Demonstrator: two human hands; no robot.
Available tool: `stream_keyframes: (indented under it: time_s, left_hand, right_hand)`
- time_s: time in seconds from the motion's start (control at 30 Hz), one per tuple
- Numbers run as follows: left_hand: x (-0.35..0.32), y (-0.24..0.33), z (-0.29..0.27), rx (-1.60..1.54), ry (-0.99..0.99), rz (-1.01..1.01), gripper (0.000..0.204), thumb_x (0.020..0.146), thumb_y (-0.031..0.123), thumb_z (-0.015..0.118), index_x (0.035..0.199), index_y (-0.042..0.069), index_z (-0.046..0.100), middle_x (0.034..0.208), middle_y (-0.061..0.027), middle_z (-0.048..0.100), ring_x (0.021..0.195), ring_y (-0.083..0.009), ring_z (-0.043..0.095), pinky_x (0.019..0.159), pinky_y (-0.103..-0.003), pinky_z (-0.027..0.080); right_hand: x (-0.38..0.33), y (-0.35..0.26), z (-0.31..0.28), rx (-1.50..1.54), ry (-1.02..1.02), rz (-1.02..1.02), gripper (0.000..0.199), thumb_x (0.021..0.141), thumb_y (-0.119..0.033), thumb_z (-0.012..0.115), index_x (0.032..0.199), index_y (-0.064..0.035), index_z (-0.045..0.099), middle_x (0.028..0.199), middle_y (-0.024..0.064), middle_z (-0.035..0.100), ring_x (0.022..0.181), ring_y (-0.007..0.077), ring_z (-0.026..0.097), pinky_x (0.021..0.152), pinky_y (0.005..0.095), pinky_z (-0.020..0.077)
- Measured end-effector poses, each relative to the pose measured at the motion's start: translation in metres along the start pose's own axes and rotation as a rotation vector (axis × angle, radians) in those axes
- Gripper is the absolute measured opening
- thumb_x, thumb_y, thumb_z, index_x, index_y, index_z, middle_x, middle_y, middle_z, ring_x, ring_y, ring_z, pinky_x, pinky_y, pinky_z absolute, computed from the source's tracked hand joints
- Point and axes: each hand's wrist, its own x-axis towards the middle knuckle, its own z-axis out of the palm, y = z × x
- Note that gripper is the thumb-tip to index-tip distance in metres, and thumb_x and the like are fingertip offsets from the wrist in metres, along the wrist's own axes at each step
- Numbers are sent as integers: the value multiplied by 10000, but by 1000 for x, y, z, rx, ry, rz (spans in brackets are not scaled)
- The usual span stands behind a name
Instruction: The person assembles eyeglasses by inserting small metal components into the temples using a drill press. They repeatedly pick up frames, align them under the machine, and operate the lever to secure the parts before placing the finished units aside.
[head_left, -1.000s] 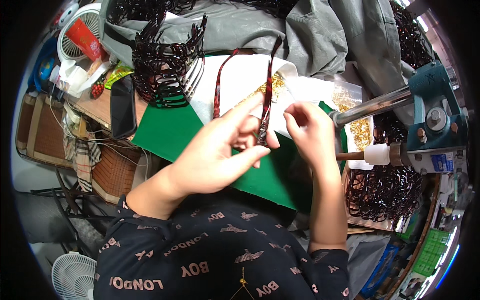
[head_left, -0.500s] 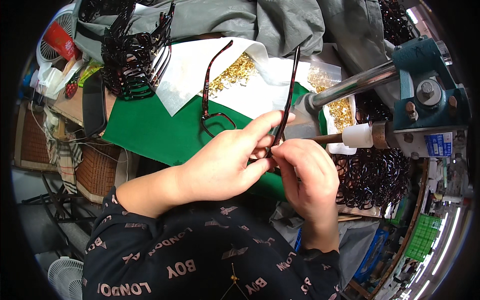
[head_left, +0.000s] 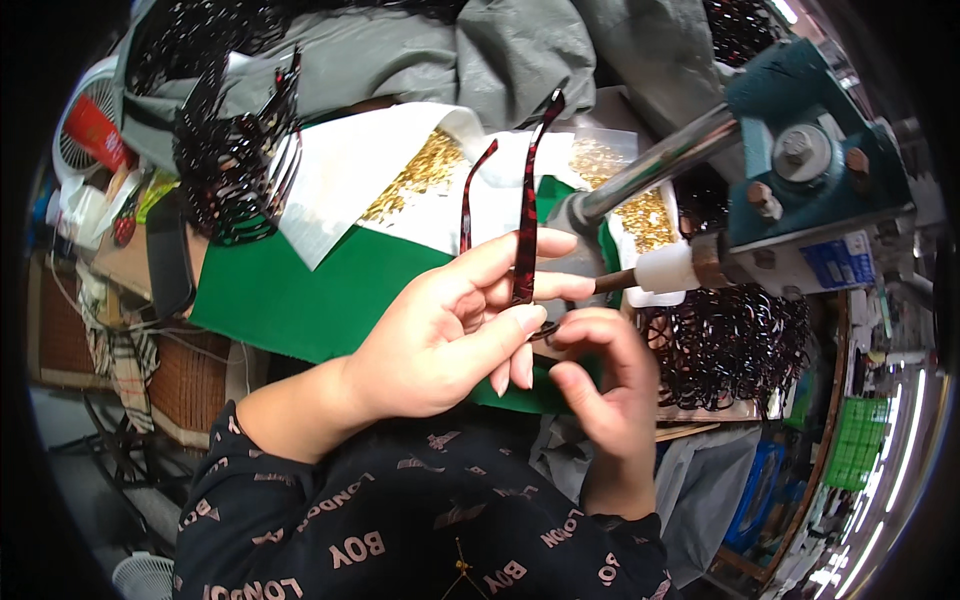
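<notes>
Left hand (head_left: 425, 340): grasping spectacle frame (head_left: 529, 205) at lower end of temple.
Right hand (head_left: 608, 385): pinch of half a second earlier now released, fingers parted just beside.
Effect: apparently supported by left grip alone.
Frame position: raised above near edge of bench (head_left: 125, 264).

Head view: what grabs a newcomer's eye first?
Likely the dark red glasses frame near mid-picture, gripped in the left hand with the right hand close beside it. Next, the bulky teal metal bracket at upper right. Then the shiny gold-coloured pieces on the white sheet, above the left hand in the picture.
</notes>
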Motion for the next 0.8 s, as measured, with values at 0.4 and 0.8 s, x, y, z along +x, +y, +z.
stream_keyframes:
  time_s: [0.4, 0.8]
  left_hand:
    - [52, -11, 50, -279, -188, 4, 664, 833, -80, 496, 1394, 39, 162, 1217, -115, 418, 800, -171, 623, 567, -212, 500]
    - [75, -23, 64, -302, -110, 10, 486, 868, 53, 532, 1309, 45, 330, 997, -58, 545, 869, -200, 632, 691, -269, 509]
  right_hand:
    - [-14, 9, -22, 136, 483, 14, 208, 822, 67, 512, 1024, 16, 501, 903, 60, 566, 801, 101, 552, 723, 228, 452]
    - [32, -112, -128, -53, 635, -704, 136, 831, 70, 502, 942, 2, 542, 850, 60, 572, 757, 117, 538, 699, 237, 453]
